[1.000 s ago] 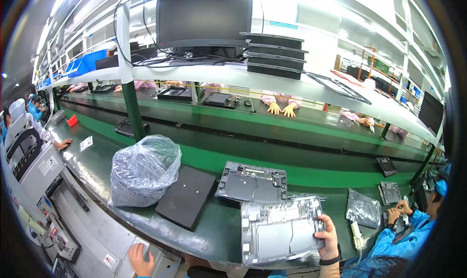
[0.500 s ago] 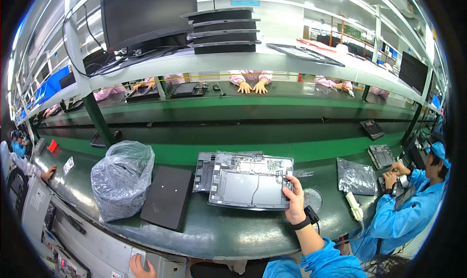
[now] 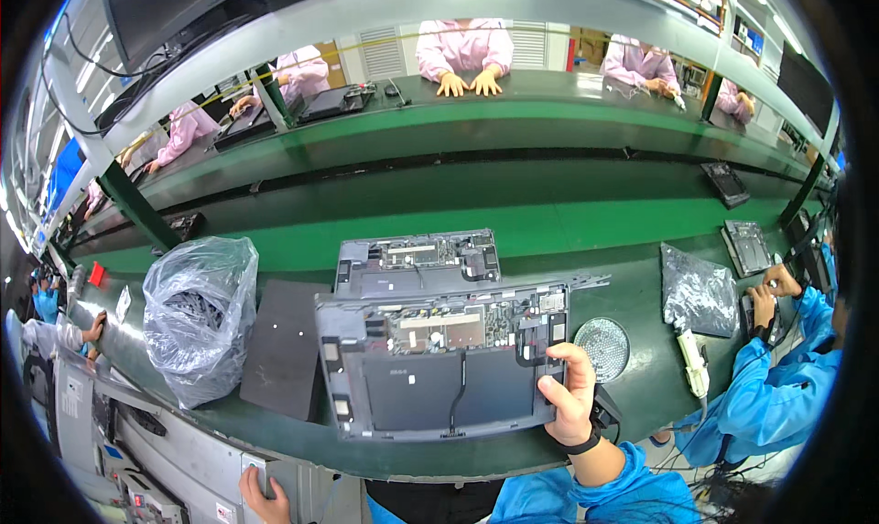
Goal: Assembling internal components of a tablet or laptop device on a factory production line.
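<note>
Right hand (image 3: 572,400) holds 1 laptop base (image 3: 499,391), 1 similar base (image 3: 417,256) behind it; left hand (image 3: 264,496), I cannot tell.

Flat blk rect. slab (image 3: 286,341) L of open grey laptop base (image 3: 412,391), round silvery dish (image 3: 602,348) R, 2nd such base (image 3: 371,282) behind.

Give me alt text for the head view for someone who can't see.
A right hand grips an opened laptop base by its right edge, circuitry exposed, in front of a second base on a green bench. Left of them are a black slab and a clear plastic bag; the left hand is at lower left.
</note>
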The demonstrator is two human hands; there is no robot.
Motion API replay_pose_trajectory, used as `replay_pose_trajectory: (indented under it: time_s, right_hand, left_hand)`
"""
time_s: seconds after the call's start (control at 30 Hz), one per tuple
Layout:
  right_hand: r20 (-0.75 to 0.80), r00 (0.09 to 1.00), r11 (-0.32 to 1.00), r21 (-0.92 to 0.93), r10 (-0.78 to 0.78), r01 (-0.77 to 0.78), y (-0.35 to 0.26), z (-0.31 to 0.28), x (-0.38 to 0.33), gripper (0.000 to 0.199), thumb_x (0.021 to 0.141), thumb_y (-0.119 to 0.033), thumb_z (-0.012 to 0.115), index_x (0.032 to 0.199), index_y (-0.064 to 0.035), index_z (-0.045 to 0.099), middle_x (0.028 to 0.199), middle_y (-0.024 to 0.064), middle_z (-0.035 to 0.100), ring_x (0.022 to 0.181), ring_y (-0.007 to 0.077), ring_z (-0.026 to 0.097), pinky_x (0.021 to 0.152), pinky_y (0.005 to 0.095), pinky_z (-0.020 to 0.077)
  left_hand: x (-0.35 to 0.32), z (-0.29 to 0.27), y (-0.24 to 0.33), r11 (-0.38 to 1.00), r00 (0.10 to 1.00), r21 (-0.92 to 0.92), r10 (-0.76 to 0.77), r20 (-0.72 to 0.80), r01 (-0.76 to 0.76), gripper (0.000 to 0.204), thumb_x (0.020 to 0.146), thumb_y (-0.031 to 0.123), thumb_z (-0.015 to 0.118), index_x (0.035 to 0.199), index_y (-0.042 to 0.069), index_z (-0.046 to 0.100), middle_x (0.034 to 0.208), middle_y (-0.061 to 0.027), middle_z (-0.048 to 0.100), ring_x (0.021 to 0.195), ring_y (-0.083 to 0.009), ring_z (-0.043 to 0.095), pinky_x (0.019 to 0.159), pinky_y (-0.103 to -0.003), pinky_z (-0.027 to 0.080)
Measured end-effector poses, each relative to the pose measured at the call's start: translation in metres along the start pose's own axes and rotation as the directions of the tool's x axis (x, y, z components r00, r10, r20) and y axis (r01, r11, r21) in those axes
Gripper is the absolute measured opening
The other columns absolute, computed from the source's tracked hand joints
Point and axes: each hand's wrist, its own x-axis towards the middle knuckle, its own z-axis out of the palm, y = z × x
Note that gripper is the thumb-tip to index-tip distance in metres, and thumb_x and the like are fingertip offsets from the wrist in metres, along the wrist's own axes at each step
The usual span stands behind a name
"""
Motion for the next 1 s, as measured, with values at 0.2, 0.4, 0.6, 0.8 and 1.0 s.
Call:
replay_pose_trajectory:
  time_s: [0.2,0.4,0.6,0.8,1.0]
  right_hand:
    - [0.000,1.000,1.000,-0.006,0.030,-0.030,-0.004,-0.004,-0.007,0.038,0.080,-0.003,0.070,0.116,-0.0003,0.060,0.118,0.0108,0.059,0.111,0.0192,0.055,0.099,0.0331,0.0390]
    - [0.059,0.997,0.990,0.126,0.052,-0.059,-0.012,0.003,-0.006,0.036,0.082,0.000,0.068,0.117,-0.0001,0.060,0.117,0.0112,0.060,0.110,0.0185,0.056,0.097,0.0326,0.0417]
    - [0.079,0.994,0.985,0.149,0.071,-0.083,-0.010,0.000,-0.007,0.036,0.082,0.000,0.068,0.118,-0.0004,0.059,0.116,0.0115,0.061,0.109,0.0182,0.057,0.096,0.0324,0.0422]
    - [0.089,0.991,0.981,0.154,0.101,-0.114,-0.005,-0.003,-0.002,0.036,0.082,-0.002,0.068,0.117,-0.0009,0.059,0.117,0.0118,0.060,0.109,0.0182,0.057,0.097,0.0327,0.0415]
    - [0.002,0.991,0.980,0.149,0.131,-0.130,-0.003,-0.002,0.004,0.038,0.080,-0.001,0.066,0.117,-0.0034,0.057,0.115,0.0092,0.059,0.107,0.0189,0.056,0.096,0.0321,0.0424]
  left_hand:
    - [0.007,-0.005,0.005,0.996,0.994,0.093,-0.025,0.106,0.015,0.037,0.084,0.018,0.068,0.117,0.002,0.064,0.111,-0.0197,0.067,0.102,-0.0380,0.063,0.090,-0.043,0.050]
    - [0.003,0.001,-0.003,0.992,0.993,0.072,0.107,-0.043,-0.104,0.034,0.084,0.022,0.069,0.111,0.001,0.068,0.104,-0.0211,0.069,0.094,-0.0384,0.065,0.085,-0.045,0.053]
    - [0.006,-0.004,0.003,0.983,0.993,0.142,0.114,-0.007,-0.112,0.034,0.084,0.023,0.069,0.112,0.002,0.069,0.104,-0.0185,0.069,0.095,-0.0364,0.066,0.085,-0.042,0.053]
    - [0.002,0.005,-0.001,0.993,0.996,0.093,0.078,-0.034,-0.074,0.033,0.086,0.023,0.068,0.112,0.002,0.068,0.108,-0.0198,0.068,0.098,-0.0370,0.064,0.086,-0.042,0.053]
    - [-0.001,0.003,-0.016,0.999,0.989,0.024,-0.049,0.142,0.046,0.035,0.087,0.018,0.065,0.118,0.002,0.062,0.114,-0.0211,0.065,0.103,-0.0392,0.062,0.090,-0.045,0.051]
